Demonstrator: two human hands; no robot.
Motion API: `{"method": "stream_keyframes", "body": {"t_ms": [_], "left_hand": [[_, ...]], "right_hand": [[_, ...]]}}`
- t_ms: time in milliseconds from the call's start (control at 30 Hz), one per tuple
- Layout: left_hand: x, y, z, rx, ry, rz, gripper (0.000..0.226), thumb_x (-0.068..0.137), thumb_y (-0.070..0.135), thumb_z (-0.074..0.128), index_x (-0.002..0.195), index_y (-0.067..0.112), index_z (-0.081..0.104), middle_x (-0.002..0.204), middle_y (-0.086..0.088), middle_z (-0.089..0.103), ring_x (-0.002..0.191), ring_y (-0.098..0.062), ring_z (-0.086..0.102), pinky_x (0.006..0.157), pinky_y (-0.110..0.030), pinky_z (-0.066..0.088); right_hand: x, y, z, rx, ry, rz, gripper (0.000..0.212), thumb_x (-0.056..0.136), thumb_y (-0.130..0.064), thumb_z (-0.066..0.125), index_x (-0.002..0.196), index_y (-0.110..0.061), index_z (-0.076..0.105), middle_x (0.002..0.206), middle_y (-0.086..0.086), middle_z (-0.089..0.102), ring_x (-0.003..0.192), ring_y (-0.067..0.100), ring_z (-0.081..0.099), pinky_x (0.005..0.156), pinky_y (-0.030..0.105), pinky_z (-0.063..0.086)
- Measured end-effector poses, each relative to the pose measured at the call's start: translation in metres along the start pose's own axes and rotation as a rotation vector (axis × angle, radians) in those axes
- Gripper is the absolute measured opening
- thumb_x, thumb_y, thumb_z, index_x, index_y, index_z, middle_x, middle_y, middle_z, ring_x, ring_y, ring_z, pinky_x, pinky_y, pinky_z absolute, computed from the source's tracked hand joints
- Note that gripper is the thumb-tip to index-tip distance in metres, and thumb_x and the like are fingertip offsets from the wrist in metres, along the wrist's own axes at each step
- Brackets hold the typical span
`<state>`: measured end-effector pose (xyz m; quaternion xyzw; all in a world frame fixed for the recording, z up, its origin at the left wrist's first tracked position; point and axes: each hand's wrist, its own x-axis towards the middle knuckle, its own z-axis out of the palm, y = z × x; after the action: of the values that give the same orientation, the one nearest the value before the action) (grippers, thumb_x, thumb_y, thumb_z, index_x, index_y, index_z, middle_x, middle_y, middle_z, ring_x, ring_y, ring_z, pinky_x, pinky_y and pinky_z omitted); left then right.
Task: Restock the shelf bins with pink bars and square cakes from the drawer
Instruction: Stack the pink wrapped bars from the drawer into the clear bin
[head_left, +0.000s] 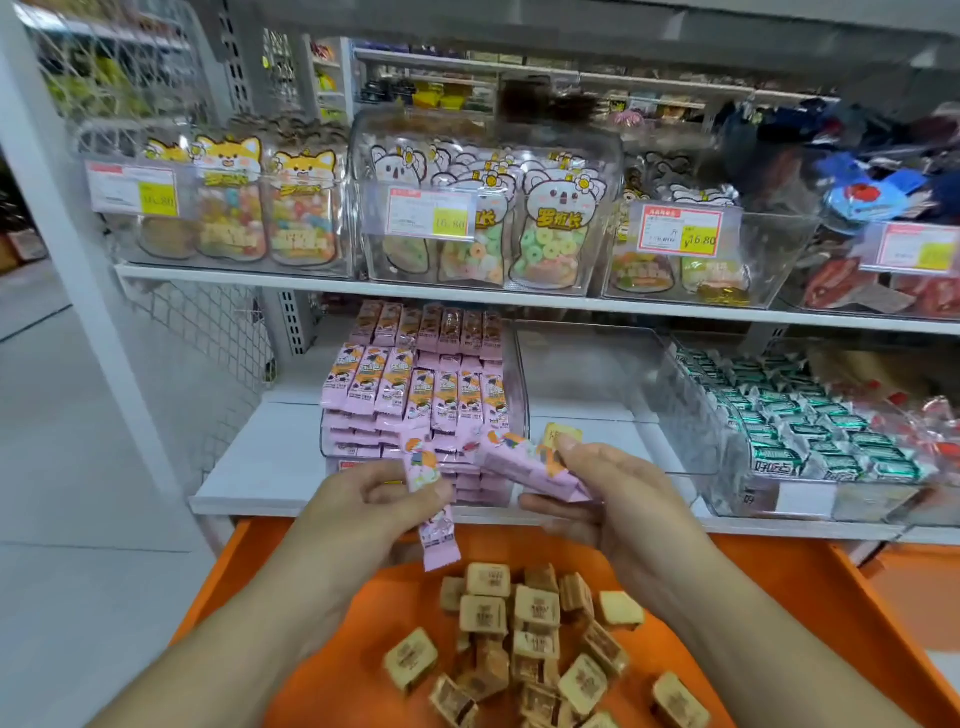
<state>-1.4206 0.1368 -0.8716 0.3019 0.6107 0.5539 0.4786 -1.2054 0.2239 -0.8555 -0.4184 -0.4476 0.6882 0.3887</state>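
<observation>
Pink bars: left hand (363, 499) pinches one bar (434, 512); right hand (608, 493) grips a small bundle (524, 462), both just before the clear bin (426, 395) already packed with them.
Square cakes (535, 639): heaped loose in the orange drawer (779, 623) under the hands.
Neighbours: an unfilled clear bin (597, 374) beside, then green-wrapped sweets (789, 426); candy bags (550, 228) on the shelf above.

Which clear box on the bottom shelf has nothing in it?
The middle bin, between the bin of pink bars and the bin of green-wrapped cakes. Both neighbours are packed full; this one looks empty.
</observation>
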Motion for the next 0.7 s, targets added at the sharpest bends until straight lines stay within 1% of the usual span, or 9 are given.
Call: {"method": "stream_keyframes", "body": {"t_ms": [100, 167, 233, 333, 400, 433, 533, 633, 700], "left_hand": [[-0.005, 0.0, 0.012, -0.016, 0.087, 0.015, 0.055, 0.072, 0.028, 0.092, 0.116, 0.017, 0.062, 0.099, -0.01, 0.078, 0.091, -0.026, 0.076, 0.081, -0.049, 0.063], [-0.008, 0.002, 0.017, -0.003, 0.141, 0.053, 0.051, 0.075, 0.03, 0.091, 0.112, 0.017, 0.059, 0.096, -0.008, 0.078, 0.081, -0.021, 0.072, 0.078, -0.044, 0.058], [-0.009, 0.005, 0.019, 0.001, 0.159, 0.086, 0.042, 0.079, 0.032, 0.089, 0.106, 0.017, 0.061, 0.09, -0.006, 0.077, 0.077, -0.019, 0.069, 0.074, -0.039, 0.056], [-0.009, 0.008, 0.02, 0.033, 0.157, 0.142, 0.036, 0.08, 0.038, 0.087, 0.102, 0.022, 0.065, 0.079, 0.005, 0.072, 0.084, -0.017, 0.07, 0.078, -0.036, 0.056], [-0.009, 0.009, 0.021, 0.088, 0.164, 0.17, 0.034, 0.079, 0.041, 0.087, 0.1, 0.025, 0.066, 0.09, 0.007, 0.073, 0.091, -0.015, 0.071, 0.084, -0.038, 0.057], [-0.01, 0.01, 0.022, 0.108, 0.166, 0.184, 0.033, 0.079, 0.041, 0.087, 0.099, 0.025, 0.067, 0.096, 0.007, 0.073, 0.092, -0.015, 0.072, 0.085, -0.039, 0.058], [-0.014, 0.012, 0.024, 0.176, 0.156, 0.229, 0.026, 0.082, 0.041, 0.084, 0.099, 0.027, 0.07, 0.102, 0.015, 0.072, 0.081, -0.004, 0.071, 0.077, -0.03, 0.054], [-0.016, 0.016, 0.023, 0.242, 0.137, 0.27, 0.015, 0.088, 0.044, 0.076, 0.101, 0.037, 0.072, 0.1, 0.021, 0.073, 0.075, -0.001, 0.067, 0.074, -0.026, 0.049], [-0.017, 0.019, 0.02, 0.241, 0.103, 0.276, 0.019, 0.089, 0.04, 0.077, 0.107, 0.041, 0.071, 0.093, 0.019, 0.075, 0.077, 0.003, 0.069, 0.073, -0.022, 0.048]], "right_hand": [[-0.004, 0.01, 0.011, -0.053, -0.052, -0.033, 0.042, 0.089, -0.029, 0.076, 0.104, 0.007, 0.063, 0.101, 0.027, 0.076, 0.09, 0.038, 0.077, 0.054, 0.032, 0.06], [-0.008, 0.013, 0.018, -0.122, -0.093, -0.064, 0.03, 0.084, -0.029, 0.08, 0.083, -0.003, 0.065, 0.082, 0.02, 0.074, 0.073, 0.03, 0.071, 0.057, 0.03, 0.053], [-0.009, 0.016, 0.022, -0.175, -0.096, -0.089, 0.03, 0.091, -0.024, 0.078, 0.072, -0.011, 0.058, 0.067, 0.007, 0.061, 0.06, 0.018, 0.058, 0.059, 0.026, 0.048], [-0.006, 0.018, 0.025, -0.216, -0.044, -0.123, 0.036, 0.089, -0.038, 0.081, 0.072, -0.015, 0.058, 0.073, 0.013, 0.055, 0.069, 0.023, 0.054, 0.072, 0.036, 0.048], [-0.004, 0.018, 0.027, -0.203, 0.0, -0.159, 0.034, 0.09, -0.038, 0.08, 0.076, -0.013, 0.063, 0.077, 0.021, 0.059, 0.074, 0.026, 0.057, 0.075, 0.042, 0.049], [-0.004, 0.017, 0.028, -0.2, 0.011, -0.176, 0.029, 0.091, -0.034, 0.08, 0.081, -0.011, 0.065, 0.08, 0.02, 0.064, 0.075, 0.026, 0.06, 0.074, 0.04, 0.052], [-0.005, 0.017, 0.034, -0.267, 0.026, -0.257, 0.008, 0.092, -0.027, 0.079, 0.092, -0.023, 0.073, 0.091, -0.006, 0.074, 0.082, 0.01, 0.068, 0.073, 0.028, 0.054], [-0.003, 0.017, 0.039, -0.321, 0.02, -0.315, 0.008, 0.094, -0.029, 0.078, 0.098, -0.033, 0.073, 0.102, -0.012, 0.073, 0.086, 0.009, 0.071, 0.078, 0.031, 0.059], [-0.002, 0.014, 0.042, -0.338, 0.015, -0.35, 0.01, 0.096, -0.027, 0.075, 0.103, -0.033, 0.071, 0.101, -0.017, 0.071, 0.079, 0.008, 0.07, 0.072, 0.025, 0.058]]}}
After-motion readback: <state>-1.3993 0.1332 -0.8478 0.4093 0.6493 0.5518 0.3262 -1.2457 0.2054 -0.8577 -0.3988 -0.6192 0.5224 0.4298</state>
